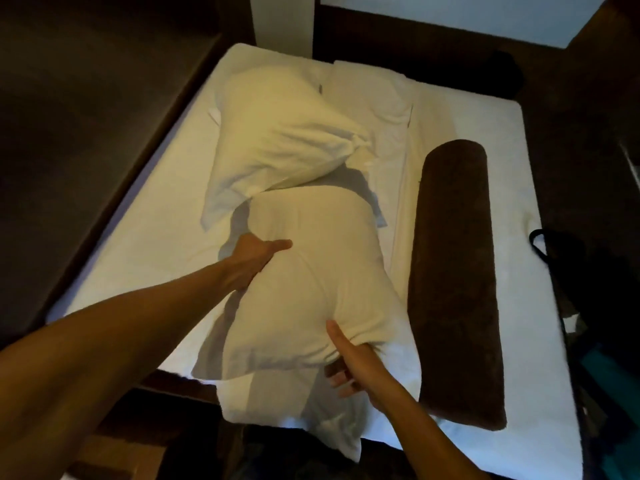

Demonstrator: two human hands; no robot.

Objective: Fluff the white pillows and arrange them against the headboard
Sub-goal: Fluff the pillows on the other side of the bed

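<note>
Fluffing step: left hand point(251, 259) and right hand point(349, 362), fingers gripping the near white pillow point(304, 282); next, plump and carry it toward the headboard point(398, 39).

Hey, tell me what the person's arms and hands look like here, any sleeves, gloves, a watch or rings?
Both forearms are bare as far as the frame shows, with no sleeves in view. The left hand and the right hand wear no gloves. No watch, bracelet or ring shows on either wrist or on the visible fingers, though some fingers are hidden in the pillow fabric.

Left hand point(254, 261) and right hand point(349, 362) outstretched, fingers curled, thumbs extended
</note>
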